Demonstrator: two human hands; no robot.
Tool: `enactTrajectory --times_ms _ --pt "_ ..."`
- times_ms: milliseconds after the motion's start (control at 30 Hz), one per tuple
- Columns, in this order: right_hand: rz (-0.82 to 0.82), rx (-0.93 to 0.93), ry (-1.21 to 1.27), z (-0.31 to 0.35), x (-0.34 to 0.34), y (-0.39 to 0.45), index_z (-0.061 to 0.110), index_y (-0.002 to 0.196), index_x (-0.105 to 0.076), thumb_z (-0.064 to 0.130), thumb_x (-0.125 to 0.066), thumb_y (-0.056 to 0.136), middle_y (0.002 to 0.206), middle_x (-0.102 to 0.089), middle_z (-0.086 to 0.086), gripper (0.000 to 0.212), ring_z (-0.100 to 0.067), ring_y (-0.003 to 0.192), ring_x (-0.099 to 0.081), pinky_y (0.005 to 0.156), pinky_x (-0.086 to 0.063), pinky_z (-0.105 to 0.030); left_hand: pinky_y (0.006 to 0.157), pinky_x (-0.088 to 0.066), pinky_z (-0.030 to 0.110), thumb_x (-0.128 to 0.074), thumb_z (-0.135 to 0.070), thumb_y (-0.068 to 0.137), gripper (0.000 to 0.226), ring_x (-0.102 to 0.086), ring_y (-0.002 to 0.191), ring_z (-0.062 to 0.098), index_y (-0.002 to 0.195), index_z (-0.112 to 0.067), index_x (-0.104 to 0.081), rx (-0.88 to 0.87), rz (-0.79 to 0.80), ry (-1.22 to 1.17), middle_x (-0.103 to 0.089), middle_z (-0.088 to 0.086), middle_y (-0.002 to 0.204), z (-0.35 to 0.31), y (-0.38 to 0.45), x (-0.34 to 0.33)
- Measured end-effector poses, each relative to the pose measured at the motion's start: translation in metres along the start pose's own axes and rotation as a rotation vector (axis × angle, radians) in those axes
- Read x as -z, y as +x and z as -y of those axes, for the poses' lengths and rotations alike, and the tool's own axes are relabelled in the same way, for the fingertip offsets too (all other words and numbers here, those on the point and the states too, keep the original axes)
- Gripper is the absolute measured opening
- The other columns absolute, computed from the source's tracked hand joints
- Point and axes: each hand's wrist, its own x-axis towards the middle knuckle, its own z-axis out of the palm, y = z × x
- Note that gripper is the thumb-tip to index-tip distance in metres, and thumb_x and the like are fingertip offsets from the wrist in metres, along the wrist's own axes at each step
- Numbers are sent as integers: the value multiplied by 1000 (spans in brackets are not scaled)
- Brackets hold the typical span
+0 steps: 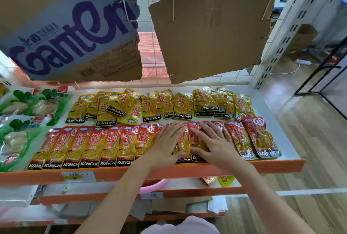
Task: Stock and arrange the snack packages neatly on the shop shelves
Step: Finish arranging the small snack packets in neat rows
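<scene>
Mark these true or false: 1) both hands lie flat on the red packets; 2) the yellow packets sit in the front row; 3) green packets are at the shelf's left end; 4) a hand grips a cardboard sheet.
1) True: the left hand and right hand press flat on the red snack packets.
2) False: the yellow snack packets fill the back row.
3) True: green snack packets lie there.
4) False: the torn brown cardboard sheet hangs untouched.

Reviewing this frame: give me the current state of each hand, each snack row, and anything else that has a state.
Left hand: flat, pressing the red packets.
Right hand: flat, pressing the red packets.
Red packets: front row, overlapping, lying flat.
Yellow packets: back row, untidy, overlapping.
Green packets: lying flat at shelf's left end.
Cardboard sheets: torn, hanging on the wire grid.
</scene>
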Motion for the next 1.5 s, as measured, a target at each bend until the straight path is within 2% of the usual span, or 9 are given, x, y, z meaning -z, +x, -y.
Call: enactTrajectory --times_ms 233,500,633,767,900,1067,1300,1400,1500 --pt "0 59 -14 -2 0 -8 51 142 -9 72 -32 83 154 0 19 66 -6 142 13 115 11 -47 109 21 24 -57 -39 89 85 26 137 4 149 -24 1 -33 104 19 15 -8 156 8 0 3" --pt "44 44 31 0 9 -11 54 139 -16 72 -36 82 152 -7 19 63 -11 141 2 115 3 -46 107 19 23 -58 -52 84 90 19 141 6 149 -27 -1 -4 97 55 11 -9 157 3 3 5" --pt "0 32 251 -10 26 -15 52 136 -29 48 -37 95 151 -10 21 42 -9 139 -3 114 -7 -45 110 13 26 -56 -51 85 84 11 142 7 149 -24 -9 10 38 15 4 -8 157 -5 8 11" --pt "-53 3 289 -27 37 -23 42 135 -37 29 -50 93 150 -18 17 47 -8 137 -9 111 -18 -40 111 5 30 -47 -50 91 71 10 142 5 148 -24 -15 3 -103 -80 1 -8 158 -28 19 8" --pt "57 6 136 -30 21 -30 34 145 -24 35 -48 94 154 -10 14 57 -9 140 -2 113 -17 -41 114 11 37 -47 -58 88 83 15 143 11 150 -23 -5 11 25 58 7 -5 158 -38 25 -8" --pt "-26 -3 112 -31 16 -25 33 147 -19 39 -44 95 156 -4 13 58 -10 142 0 114 -16 -37 114 13 35 -49 -59 86 86 13 143 10 150 -23 -4 20 32 30 5 -8 158 -37 26 -10" --pt "-74 49 98 -36 18 -36 35 141 -33 44 -50 91 153 -19 13 53 -14 140 -16 111 -25 -40 114 10 33 -51 -55 87 81 7 144 10 150 -23 -10 35 -8 20 -1 -8 158 -40 26 -9" --pt "-256 -98 201 -50 30 -39 30 135 -44 35 -52 92 149 -31 8 44 -16 136 -24 109 -27 -38 112 10 30 -49 -51 89 72 2 143 9 148 -24 -17 48 -117 -59 -7 -8 157 -50 30 -7" --pt "-183 -252 118 -66 35 -40 27 141 -36 40 -54 90 151 -27 4 55 -19 137 -20 110 -25 -39 112 9 31 -42 -55 91 70 5 143 12 148 -25 -14 10 -128 -29 -2 -8 158 -68 45 -9"
